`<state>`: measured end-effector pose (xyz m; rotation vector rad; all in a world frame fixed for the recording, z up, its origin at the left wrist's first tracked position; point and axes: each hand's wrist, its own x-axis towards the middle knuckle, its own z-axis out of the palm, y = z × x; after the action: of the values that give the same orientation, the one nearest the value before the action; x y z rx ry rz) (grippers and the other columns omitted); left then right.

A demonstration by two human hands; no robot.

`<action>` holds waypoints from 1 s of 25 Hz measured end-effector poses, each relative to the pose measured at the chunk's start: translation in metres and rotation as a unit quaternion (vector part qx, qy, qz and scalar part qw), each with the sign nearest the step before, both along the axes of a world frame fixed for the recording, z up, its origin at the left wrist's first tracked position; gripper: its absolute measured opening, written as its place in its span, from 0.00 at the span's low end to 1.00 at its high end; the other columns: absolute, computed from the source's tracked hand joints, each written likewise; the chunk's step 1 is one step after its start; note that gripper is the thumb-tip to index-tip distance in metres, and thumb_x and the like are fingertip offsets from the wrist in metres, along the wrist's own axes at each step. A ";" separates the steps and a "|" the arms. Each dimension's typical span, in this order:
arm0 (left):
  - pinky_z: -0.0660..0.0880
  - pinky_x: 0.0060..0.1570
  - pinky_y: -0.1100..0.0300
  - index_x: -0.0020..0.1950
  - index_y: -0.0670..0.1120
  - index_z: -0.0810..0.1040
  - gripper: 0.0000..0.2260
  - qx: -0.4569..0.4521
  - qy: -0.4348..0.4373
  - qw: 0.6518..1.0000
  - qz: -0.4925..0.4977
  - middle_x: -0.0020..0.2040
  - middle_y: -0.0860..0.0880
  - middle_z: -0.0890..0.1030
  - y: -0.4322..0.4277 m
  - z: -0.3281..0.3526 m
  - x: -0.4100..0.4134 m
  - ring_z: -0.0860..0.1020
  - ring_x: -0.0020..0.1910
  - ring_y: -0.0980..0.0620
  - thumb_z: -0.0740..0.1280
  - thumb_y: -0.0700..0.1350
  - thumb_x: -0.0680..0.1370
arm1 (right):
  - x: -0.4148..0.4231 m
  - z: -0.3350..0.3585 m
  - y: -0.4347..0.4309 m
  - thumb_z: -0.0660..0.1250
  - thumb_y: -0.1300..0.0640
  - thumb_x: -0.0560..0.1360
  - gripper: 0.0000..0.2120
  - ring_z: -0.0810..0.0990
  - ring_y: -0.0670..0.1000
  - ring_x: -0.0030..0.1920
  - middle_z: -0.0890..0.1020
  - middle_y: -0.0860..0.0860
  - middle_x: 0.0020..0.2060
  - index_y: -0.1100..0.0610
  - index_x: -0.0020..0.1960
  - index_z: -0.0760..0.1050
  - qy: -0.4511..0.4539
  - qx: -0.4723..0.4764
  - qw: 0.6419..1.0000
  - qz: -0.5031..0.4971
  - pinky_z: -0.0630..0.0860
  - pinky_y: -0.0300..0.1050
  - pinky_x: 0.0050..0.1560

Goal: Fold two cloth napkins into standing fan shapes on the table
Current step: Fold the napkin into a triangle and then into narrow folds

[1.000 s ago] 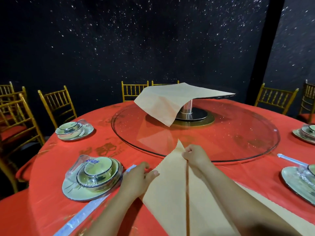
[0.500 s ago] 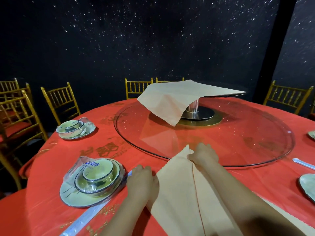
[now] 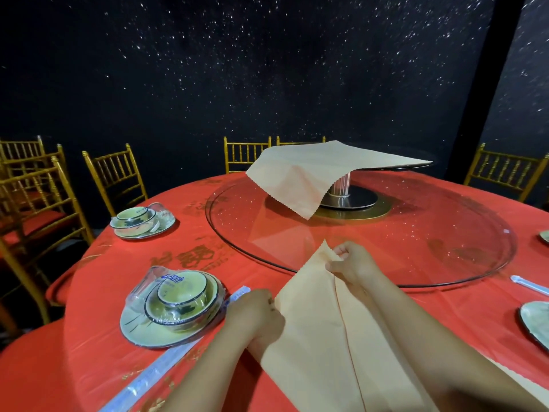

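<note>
On glossy red tablecloth (image 3: 98, 355), creased beige pointed napkin (image 3: 315, 328) between pinching hands

A napkin (image 3: 320, 337) is spread on the table (image 3: 98, 346) at the near edge, held by the left hand (image 3: 255, 315) at its left edge and the right hand (image 3: 349, 263) at its far corner. A dish set (image 3: 173, 307) sits left of it. A turntable (image 3: 445, 242) lies behind, a second napkin (image 3: 297, 176) draped over its raised centre.

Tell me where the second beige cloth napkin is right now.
In the head view, the unfolded beige cloth napkin drapes over the small raised stand at the table's centre, its corner hanging above the round glass turntable.
</note>
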<state>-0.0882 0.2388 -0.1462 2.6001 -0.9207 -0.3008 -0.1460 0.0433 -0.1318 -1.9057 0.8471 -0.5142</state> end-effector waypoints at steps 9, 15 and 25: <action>0.71 0.49 0.53 0.50 0.48 0.66 0.07 -0.060 -0.122 0.989 0.051 0.53 0.44 0.81 0.079 -0.034 -0.042 0.78 0.55 0.42 0.52 0.50 0.80 | 0.027 -0.029 0.074 0.68 0.59 0.70 0.19 0.76 0.57 0.56 0.79 0.54 0.55 0.54 0.61 0.74 0.150 -0.187 0.967 0.086 0.68 0.42 0.44; 0.72 0.51 0.53 0.58 0.48 0.67 0.12 -0.003 -0.178 0.982 0.058 0.55 0.46 0.81 0.075 -0.039 -0.047 0.78 0.56 0.43 0.48 0.51 0.81 | 0.010 -0.048 0.102 0.72 0.56 0.68 0.19 0.75 0.57 0.55 0.77 0.53 0.53 0.56 0.58 0.73 0.113 -0.485 0.865 0.063 0.70 0.49 0.54; 0.65 0.17 0.61 0.26 0.46 0.74 0.07 -0.035 -0.359 0.932 0.017 0.19 0.46 0.72 0.071 -0.051 -0.041 0.72 0.16 0.50 0.69 0.47 0.61 | 0.001 -0.061 0.107 0.25 0.34 0.62 0.47 0.41 0.47 0.76 0.44 0.50 0.77 0.56 0.76 0.43 0.219 -0.395 0.849 0.273 0.37 0.44 0.74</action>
<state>-0.1292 0.3100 -0.1969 2.6711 -1.0670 0.7325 -0.1450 0.1500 -0.1926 -2.9688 0.3069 -0.0439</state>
